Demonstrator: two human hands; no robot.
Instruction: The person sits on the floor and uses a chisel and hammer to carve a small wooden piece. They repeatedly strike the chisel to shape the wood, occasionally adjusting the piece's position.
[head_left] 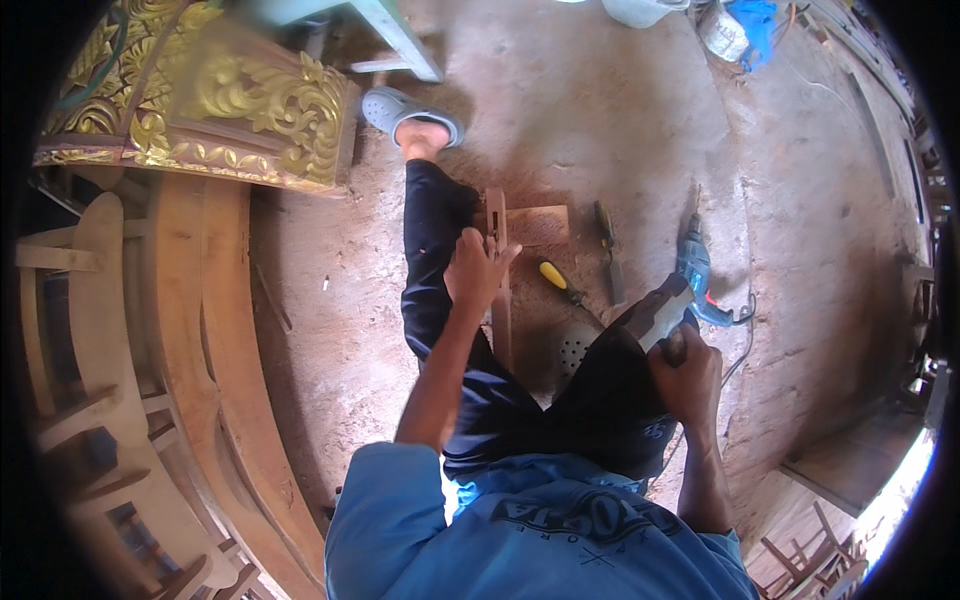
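Note:
My left hand point(478, 270) is closed over a narrow wooden bar point(497, 207), its thumb spread to the right. A slot shows in the bar's far end, and the bar runs back between my legs. Under its far part lies a short flat board point(541, 226). My right hand point(687, 375) grips the rounded handle of a tool with a broad grey-and-dark head point(662, 314), held over my right knee; its exact kind is unclear. Between the hands lie a yellow-handled chisel point(553, 275) and a dark-handled flat-bladed tool point(606, 232).
A blue power drill point(693, 260) lies on the floor beyond my right knee, its cord trailing nearer. Gold carved furniture point(265, 110) and curved wooden parts point(195, 290) line the left. A pale stool leg point(400, 40) stands beyond my left clog point(405, 110).

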